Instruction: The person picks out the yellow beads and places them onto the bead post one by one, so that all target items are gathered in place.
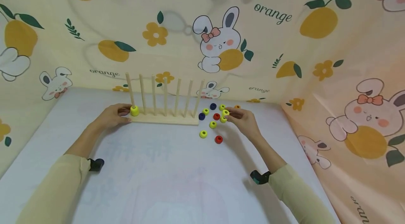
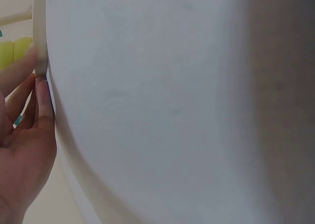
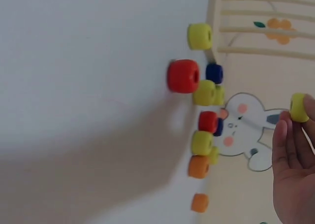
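Observation:
A wooden peg rack stands at the back of the table, with several upright pegs in a row. On its leftmost peg are stacked yellow beads, two by the left wrist view. My left hand grips the left end of the rack's base, thumb in front; the same hand shows at the left wrist view's edge. Off the rack's right end, my right hand pinches a yellow bead between thumb and fingers, raised above the table in the right wrist view.
Loose beads lie right of the rack: several yellow ones, a red bead nearest me, another red bead, dark blue beads and orange beads. A printed cloth hangs behind the table.

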The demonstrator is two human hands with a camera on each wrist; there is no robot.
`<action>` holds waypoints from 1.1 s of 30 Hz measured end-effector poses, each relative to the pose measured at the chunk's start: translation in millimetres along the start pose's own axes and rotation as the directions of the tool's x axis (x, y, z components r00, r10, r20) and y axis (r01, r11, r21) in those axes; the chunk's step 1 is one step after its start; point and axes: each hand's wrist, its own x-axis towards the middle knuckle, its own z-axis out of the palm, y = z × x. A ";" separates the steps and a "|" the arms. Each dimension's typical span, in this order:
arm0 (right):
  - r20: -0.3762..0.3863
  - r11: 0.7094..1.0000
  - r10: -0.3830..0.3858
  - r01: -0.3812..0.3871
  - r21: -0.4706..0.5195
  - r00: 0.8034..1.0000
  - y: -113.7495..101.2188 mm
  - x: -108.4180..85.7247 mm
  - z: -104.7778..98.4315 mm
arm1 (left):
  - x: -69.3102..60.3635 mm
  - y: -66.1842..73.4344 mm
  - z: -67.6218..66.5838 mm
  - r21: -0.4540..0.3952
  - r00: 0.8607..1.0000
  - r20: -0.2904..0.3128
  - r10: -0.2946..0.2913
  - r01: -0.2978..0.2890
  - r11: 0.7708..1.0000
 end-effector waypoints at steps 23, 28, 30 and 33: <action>0.061 0.989 -0.121 0.126 -0.073 0.991 -63.7 36.5 2.6 | 1.7 -4.8 -2.7 0.026 1.000 0.024 -0.008 0.007 1.000; 0.071 0.977 -0.200 0.204 -0.060 0.977 -80.7 44.2 3.4 | 3.9 -6.6 -2.9 0.032 1.000 0.021 0.011 -0.012 0.999; 0.069 0.972 -0.223 0.227 -0.056 0.972 -86.7 48.1 4.5 | 3.8 -7.3 -2.7 0.040 1.000 0.016 0.014 -0.015 0.999; 0.070 0.968 -0.241 0.245 -0.051 0.968 -95.4 54.0 6.8 | 3.6 -8.3 -2.0 0.044 1.000 0.013 0.008 -0.008 0.999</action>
